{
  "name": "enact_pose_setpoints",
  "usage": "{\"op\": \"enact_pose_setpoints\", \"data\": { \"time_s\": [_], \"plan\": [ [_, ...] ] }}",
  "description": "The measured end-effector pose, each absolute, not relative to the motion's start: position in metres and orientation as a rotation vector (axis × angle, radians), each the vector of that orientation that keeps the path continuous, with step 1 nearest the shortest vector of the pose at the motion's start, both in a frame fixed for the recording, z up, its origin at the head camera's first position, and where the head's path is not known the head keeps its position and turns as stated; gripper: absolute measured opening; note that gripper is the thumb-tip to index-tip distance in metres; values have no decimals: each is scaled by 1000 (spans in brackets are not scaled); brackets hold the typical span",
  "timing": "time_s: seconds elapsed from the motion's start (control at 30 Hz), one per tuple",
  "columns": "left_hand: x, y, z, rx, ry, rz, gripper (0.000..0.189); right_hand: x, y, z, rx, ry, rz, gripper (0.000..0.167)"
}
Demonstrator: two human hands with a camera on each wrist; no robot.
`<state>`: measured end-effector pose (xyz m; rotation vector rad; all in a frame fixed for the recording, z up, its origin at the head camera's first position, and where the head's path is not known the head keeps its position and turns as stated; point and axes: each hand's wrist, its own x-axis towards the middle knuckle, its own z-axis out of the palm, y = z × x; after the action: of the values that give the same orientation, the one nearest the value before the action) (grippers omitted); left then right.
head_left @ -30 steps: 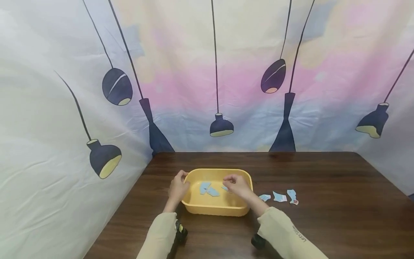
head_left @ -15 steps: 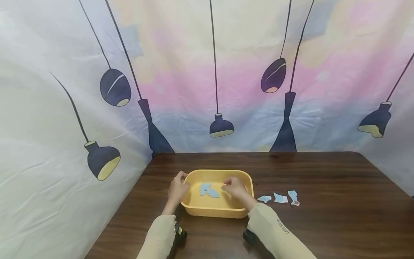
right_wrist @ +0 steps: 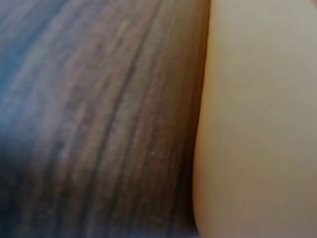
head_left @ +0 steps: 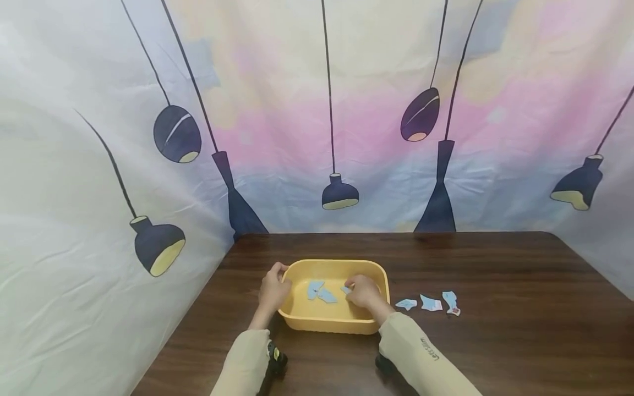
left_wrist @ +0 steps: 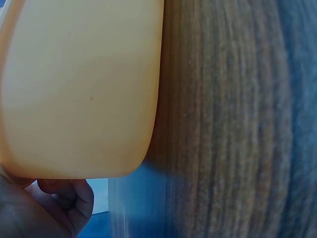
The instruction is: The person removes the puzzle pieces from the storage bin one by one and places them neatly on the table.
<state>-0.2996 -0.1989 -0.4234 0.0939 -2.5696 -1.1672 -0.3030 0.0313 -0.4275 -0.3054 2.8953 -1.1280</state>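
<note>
My left hand (head_left: 272, 289) grips the left end of a yellow plastic basin (head_left: 332, 324). In the left wrist view its curled fingers (left_wrist: 79, 201) show below the basin's outer wall (left_wrist: 84, 89). Over the basin's right half, my right hand (head_left: 365, 291) reaches inside, fingers bent down, pinching a small light blue paper piece (head_left: 345, 290) that is mostly hidden under them. Two more torn-edged blue pieces, one (head_left: 314, 290) behind the other (head_left: 327, 296), lie on the basin floor. The right wrist view shows only the basin's wall (right_wrist: 257, 119) and wood.
To the right of the basin, three torn blue-and-white pieces lie in a row: a small one (head_left: 406, 304), a wider one (head_left: 431, 303) and a long one (head_left: 451, 303) with a red mark. The dark wooden table (head_left: 505, 341) ends at a lamp-printed curtain (head_left: 297, 137).
My right hand has lowered inside the basin and its forearm has swung left. The blue piece at its fingertips, out of sight half a second ago, shows again. The left hand keeps its grip.
</note>
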Motion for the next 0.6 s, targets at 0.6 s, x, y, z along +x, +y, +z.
{"op": "enact_pose_setpoints", "data": {
  "time_s": [0.6],
  "plan": [
    [-299, -199, -422, 107, -2602, -1145, 31, -302, 32, -424, -226, 2838, -1154, 12]
  ]
}}
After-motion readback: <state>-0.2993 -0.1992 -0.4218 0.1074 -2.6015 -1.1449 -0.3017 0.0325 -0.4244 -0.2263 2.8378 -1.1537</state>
